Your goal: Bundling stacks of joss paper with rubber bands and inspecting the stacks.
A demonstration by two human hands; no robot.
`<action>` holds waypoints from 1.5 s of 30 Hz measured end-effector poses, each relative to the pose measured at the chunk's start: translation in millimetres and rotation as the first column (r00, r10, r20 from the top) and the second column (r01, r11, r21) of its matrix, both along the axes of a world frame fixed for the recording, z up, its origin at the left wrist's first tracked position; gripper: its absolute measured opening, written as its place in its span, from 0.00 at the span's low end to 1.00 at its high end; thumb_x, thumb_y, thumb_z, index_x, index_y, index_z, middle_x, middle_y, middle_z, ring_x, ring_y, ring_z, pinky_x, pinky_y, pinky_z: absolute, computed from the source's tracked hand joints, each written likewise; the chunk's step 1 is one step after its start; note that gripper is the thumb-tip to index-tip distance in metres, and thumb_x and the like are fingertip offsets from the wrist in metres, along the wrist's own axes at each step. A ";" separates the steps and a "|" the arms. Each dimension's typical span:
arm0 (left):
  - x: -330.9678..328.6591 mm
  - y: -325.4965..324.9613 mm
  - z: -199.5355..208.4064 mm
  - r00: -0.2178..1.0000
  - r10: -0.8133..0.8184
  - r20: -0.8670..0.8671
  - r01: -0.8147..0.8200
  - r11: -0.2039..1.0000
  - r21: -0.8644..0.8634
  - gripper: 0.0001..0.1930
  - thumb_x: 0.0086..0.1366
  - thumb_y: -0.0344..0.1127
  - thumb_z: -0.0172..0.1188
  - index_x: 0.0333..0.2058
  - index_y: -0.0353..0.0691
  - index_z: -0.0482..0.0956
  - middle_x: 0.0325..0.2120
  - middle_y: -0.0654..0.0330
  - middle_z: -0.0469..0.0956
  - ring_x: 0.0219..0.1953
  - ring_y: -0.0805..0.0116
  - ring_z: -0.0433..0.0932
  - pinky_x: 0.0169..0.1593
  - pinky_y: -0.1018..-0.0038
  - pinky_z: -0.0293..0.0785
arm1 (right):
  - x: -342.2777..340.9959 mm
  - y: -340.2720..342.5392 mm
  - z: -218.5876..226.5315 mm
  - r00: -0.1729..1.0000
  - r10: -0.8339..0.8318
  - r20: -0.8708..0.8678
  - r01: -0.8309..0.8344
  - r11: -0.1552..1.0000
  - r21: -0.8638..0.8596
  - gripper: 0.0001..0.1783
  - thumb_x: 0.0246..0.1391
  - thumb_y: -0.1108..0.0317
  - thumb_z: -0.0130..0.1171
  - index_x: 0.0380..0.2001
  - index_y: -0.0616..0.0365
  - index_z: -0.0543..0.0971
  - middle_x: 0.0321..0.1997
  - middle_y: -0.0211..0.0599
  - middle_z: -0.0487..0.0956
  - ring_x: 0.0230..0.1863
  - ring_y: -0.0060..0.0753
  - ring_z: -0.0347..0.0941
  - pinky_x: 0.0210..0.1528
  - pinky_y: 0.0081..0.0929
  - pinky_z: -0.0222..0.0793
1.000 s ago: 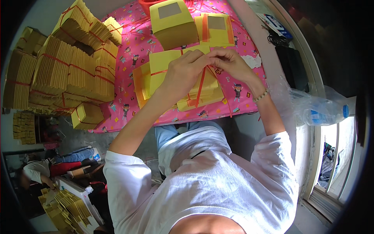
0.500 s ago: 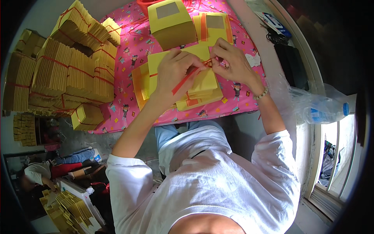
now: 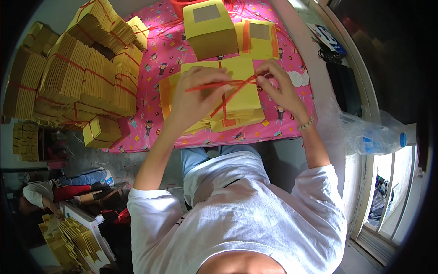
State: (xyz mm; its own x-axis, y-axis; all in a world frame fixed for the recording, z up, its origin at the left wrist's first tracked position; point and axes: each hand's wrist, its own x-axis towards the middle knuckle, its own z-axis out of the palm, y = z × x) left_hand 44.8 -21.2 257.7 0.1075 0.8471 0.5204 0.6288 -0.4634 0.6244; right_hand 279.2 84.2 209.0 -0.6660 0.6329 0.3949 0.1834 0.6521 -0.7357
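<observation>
A thick stack of yellow card sleeves (image 3: 244, 102) lies on the pink table, tied crosswise with red plastic string (image 3: 224, 106). Above it, my right hand (image 3: 279, 89) pinches the string close to where the strands cross. My left hand (image 3: 194, 93) is over the stack's left part, thumb and forefinger apart, with one strand running across the gap between them. Two loose ends show, one pointing left over this hand, the other slanting down toward me. Part of the stack's left side is hidden by my hand and wrist.
Beyond stand a tall yellow stack (image 3: 211, 43) and a flatter one (image 3: 260, 39) with orange bands. Tied yellow bundles (image 3: 102, 84) pile up at left. A red basin (image 3: 179, 5) is at the far edge; a plastic bottle (image 3: 374, 142) lies right. A person (image 3: 43, 194) works at lower left.
My left thumb and forefinger have parted from their pinch, and that hand has shifted slightly left. The string strands now spread in two directions. My right hand still pinches, slightly nearer me.
</observation>
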 end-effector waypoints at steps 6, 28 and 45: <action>-49.2 -30.9 -62.6 0.873 0.040 0.486 -0.020 0.999 -0.046 0.35 0.54 0.39 0.66 0.59 0.41 0.63 0.60 0.55 0.63 0.62 0.60 0.61 0.63 0.65 0.56 | 13.7 -32.3 -45.7 0.984 0.091 -0.156 -0.132 0.951 -0.279 0.51 0.46 0.60 0.65 0.66 0.61 0.48 0.69 0.48 0.52 0.70 0.44 0.48 0.69 0.39 0.46; -28.8 -21.3 -39.9 0.761 0.448 0.469 0.022 0.705 -0.709 0.40 0.63 0.60 0.51 0.61 0.33 0.59 0.51 0.47 0.71 0.58 0.58 0.65 0.61 0.68 0.56 | -21.7 -17.5 -5.3 0.962 -0.150 0.228 0.230 0.895 -0.382 0.32 0.63 0.44 0.42 0.51 0.64 0.72 0.45 0.51 0.78 0.49 0.40 0.74 0.52 0.33 0.64; -20.4 -17.6 -54.9 0.908 0.196 0.370 -0.108 0.963 -0.247 0.33 0.70 0.35 0.41 0.66 0.33 0.34 0.68 0.45 0.38 0.70 0.56 0.40 0.68 0.70 0.39 | -70.5 -6.6 0.6 0.939 -0.256 -0.230 0.064 0.788 -0.613 0.19 0.66 0.65 0.33 0.53 0.57 0.70 0.54 0.36 0.71 0.56 0.23 0.64 0.60 0.22 0.57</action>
State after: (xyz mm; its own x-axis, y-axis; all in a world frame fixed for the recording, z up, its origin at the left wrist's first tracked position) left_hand 24.4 -38.8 202.8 -0.2041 0.9330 0.2963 0.3683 -0.2073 0.9063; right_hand 208.7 77.5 209.6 -0.4510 0.8902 0.0640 -0.0346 0.0541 -0.9979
